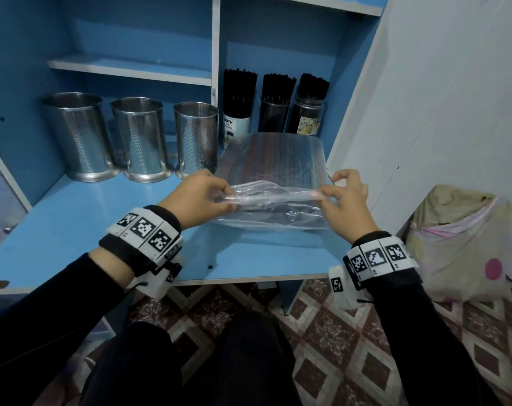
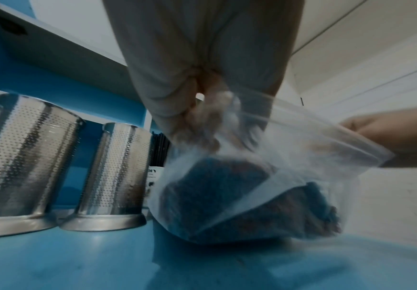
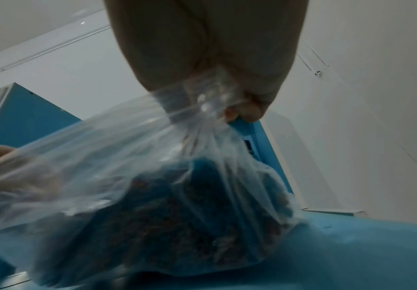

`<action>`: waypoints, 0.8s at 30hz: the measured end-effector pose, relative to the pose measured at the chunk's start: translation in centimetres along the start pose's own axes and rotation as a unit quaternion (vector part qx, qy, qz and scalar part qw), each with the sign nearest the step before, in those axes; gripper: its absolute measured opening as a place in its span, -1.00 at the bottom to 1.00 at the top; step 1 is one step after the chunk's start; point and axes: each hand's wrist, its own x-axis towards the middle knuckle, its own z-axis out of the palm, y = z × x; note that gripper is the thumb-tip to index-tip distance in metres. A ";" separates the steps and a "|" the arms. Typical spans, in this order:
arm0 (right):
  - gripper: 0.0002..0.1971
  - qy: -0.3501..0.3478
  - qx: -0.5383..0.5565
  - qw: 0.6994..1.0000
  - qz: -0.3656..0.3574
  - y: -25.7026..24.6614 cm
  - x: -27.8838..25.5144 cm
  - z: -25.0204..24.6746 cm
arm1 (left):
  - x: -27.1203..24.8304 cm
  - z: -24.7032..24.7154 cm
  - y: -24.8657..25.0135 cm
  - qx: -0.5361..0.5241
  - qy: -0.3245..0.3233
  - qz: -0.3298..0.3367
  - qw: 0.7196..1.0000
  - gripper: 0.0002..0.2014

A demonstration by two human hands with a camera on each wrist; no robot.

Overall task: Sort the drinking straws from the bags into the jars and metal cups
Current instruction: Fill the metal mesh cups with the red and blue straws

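A clear plastic bag (image 1: 278,168) full of blue and reddish straws lies on the blue desk (image 1: 102,224), in front of the jars. My left hand (image 1: 202,194) pinches the left end of the bag's near rim, and my right hand (image 1: 344,197) pinches its right end. The wrist views show the bag (image 2: 246,188) (image 3: 152,186) bunched between the fingers (image 2: 202,109) (image 3: 249,109), with straw ends visible through the film. Three perforated metal cups (image 1: 131,136) stand at the back left; I see no straws in them. Three jars (image 1: 273,104) filled with black straws stand at the back right.
A shelf (image 1: 131,67) sits above the cups, with a white divider (image 1: 215,48) beside it. A white wall panel (image 1: 424,98) rises just right of the bag. A cloth bundle (image 1: 459,244) sits on the tiled floor (image 1: 322,332) to the right.
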 end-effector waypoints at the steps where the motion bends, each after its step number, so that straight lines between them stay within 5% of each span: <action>1: -0.88 -0.005 -0.003 1.000 -0.024 0.2 0.1 -0.3 | 0.0 -0.5 -0.2 0.008 -0.014 0.001 1.000 -0.86; 5: -0.82 -0.069 0.028 0.995 -0.071 0.6 1.1 -1.2 | 0.1 -1.7 -1.2 0.020 -0.037 0.031 0.999 -0.83; 12: -0.71 -0.187 0.149 0.970 -0.043 0.6 2.8 -2.0 | 1.0 -1.9 -1.9 -0.162 -0.088 0.027 0.982 -0.83; 16: -0.61 -0.192 0.160 0.965 -0.080 0.0 3.1 -1.4 | 1.7 -1.1 -1.0 -0.227 -0.030 0.027 0.973 -0.90; 20: -0.62 -0.172 0.143 0.969 -0.108 -0.9 3.4 -0.7 | 2.7 -0.6 0.6 -0.331 -0.040 0.011 0.943 -0.79; 24: -0.66 -0.167 0.149 0.973 -0.051 -1.1 3.8 -0.7 | 3.7 -0.2 1.0 -0.350 -0.050 0.005 0.935 -0.59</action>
